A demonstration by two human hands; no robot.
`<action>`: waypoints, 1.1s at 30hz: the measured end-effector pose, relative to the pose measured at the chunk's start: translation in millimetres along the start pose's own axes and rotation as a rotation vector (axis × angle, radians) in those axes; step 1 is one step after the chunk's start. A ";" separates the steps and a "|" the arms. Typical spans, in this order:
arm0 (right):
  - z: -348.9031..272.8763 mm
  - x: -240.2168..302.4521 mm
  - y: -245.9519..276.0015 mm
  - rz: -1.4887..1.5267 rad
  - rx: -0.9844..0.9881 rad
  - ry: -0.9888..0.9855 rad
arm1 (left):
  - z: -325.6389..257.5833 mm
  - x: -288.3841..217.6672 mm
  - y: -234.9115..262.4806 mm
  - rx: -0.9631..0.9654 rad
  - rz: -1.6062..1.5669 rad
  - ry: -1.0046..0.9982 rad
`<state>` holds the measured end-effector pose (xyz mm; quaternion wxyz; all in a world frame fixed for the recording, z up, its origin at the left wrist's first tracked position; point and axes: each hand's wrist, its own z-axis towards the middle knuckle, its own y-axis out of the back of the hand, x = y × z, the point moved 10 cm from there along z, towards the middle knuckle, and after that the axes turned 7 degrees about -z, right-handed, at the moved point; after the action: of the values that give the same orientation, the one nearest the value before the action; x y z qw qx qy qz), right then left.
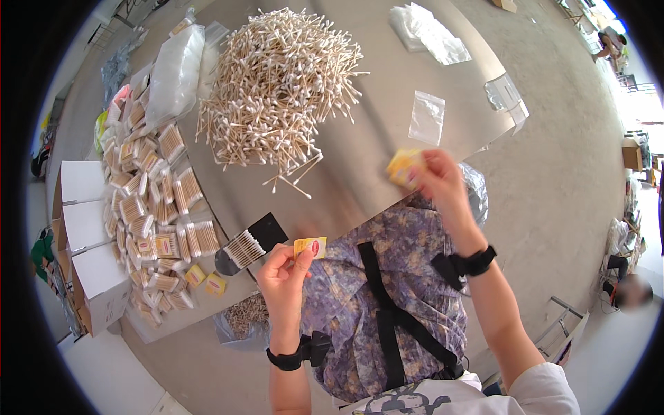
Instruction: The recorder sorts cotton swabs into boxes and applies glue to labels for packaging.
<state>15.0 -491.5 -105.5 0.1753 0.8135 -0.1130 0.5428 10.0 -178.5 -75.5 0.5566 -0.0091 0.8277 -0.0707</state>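
Note:
Pinched between the thumb and fingers of my left hand [282,277] is a small yellow card [310,247] with a red oval on it. My right hand [441,178], slightly blurred, grips a stack of yellow cards [404,169] over the table's near edge. Beside my left hand, a row of cotton swabs [245,250] lies on a dark holder [268,232]. A large heap of loose cotton swabs [280,90] covers the table's far middle. One clear plastic bag [427,117] lies flat beyond my right hand.
Many bagged swab packs [155,200] pile up at the left, with yellow cards [215,284] near them. A white carton [86,228] stands beyond. Clear bags [430,33] lie at the far right, and a big plastic bag [176,72] at the far left. People are in the right background.

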 end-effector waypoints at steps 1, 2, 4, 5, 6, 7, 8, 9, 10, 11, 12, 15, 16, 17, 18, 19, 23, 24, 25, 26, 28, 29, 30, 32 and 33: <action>17.9 -4.5 35.1 -0.114 -0.140 0.048 | -0.6 0.4 -2.3 -0.014 -0.013 0.012; 32.8 -6.0 70.8 -0.182 -0.242 0.057 | -0.4 -0.1 -7.0 -0.019 -0.033 0.019; 53.9 -5.8 117.7 -0.257 -0.382 0.069 | -4.1 1.2 -8.6 0.011 -0.028 0.043; 61.2 -5.5 132.1 -0.272 -0.428 0.074 | -6.3 4.6 -9.3 0.037 -0.018 0.073; 69.9 -6.0 142.3 -0.274 -0.427 0.082 | -7.4 4.4 -9.1 0.035 -0.023 0.068; 77.6 -6.8 146.6 -0.298 -0.406 0.074 | -9.6 7.8 -8.7 0.038 -0.027 0.093; 83.3 -9.2 149.6 -0.323 -0.385 0.067 | -10.8 11.3 -9.3 0.042 -0.032 0.118; 77.4 -1.3 144.6 -0.503 -0.475 0.082 | -11.8 12.1 -4.4 0.026 -0.028 0.115; 73.7 1.0 135.9 -0.497 -0.459 0.084 | -12.6 15.4 -0.5 0.004 -0.025 0.122; 63.0 17.4 126.5 -0.656 -0.537 0.174 | -15.4 18.5 6.0 -0.027 -0.019 0.131; 50.1 33.6 115.2 -0.812 -0.613 0.268 | -16.2 20.7 10.1 -0.052 -0.010 0.132; 16.6 41.5 20.8 -0.586 -0.085 0.320 | -15.6 15.2 10.7 -0.036 -0.029 0.083; -4.4 42.4 -22.5 -0.506 0.136 0.221 | -17.3 15.1 19.2 -0.068 -0.014 0.083; -29.5 40.0 -62.6 -0.435 0.344 0.122 | -17.1 18.4 20.9 -0.055 -0.028 0.085; -48.0 37.3 -89.2 -0.268 0.453 0.174 | -16.0 19.3 17.7 -0.030 -0.048 0.085; -64.1 38.8 -114.0 -0.228 0.535 0.199 | -16.6 17.7 18.5 -0.035 -0.035 0.093; -96.8 36.3 -174.0 -0.189 0.736 0.118 | -21.0 10.9 31.7 -0.082 -0.061 0.069; -98.5 31.3 -182.1 -0.186 0.750 0.083 | -22.1 10.7 36.9 -0.092 -0.061 0.058; -100.4 26.4 -189.0 -0.184 0.763 0.047 | -23.1 11.1 42.0 -0.101 -0.062 0.049; -102.6 25.3 -194.8 -0.184 0.773 0.046 | -23.6 13.0 47.3 -0.111 -0.061 0.049; -102.0 25.2 -200.9 -0.155 0.736 0.049 | -23.4 16.1 56.6 -0.129 -0.078 0.040; -103.1 20.1 -205.4 -0.157 0.744 0.046 | -24.0 19.0 60.3 -0.137 -0.080 0.042; -104.3 13.8 -208.8 -0.169 0.755 0.026 | -25.0 20.1 63.6 -0.161 -0.138 0.047; -106.8 8.6 -215.6 -0.181 0.766 0.005 | -26.9 22.2 68.3 -0.186 -0.195 0.052; -106.9 3.3 -218.6 -0.110 0.743 -0.079 | -27.8 27.4 67.6 -0.160 -0.185 0.083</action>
<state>7.9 -248.3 -100.7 -0.1073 0.8468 0.1291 0.5047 -21.8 -111.3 -99.0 0.5103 -0.1268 0.8488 -0.0556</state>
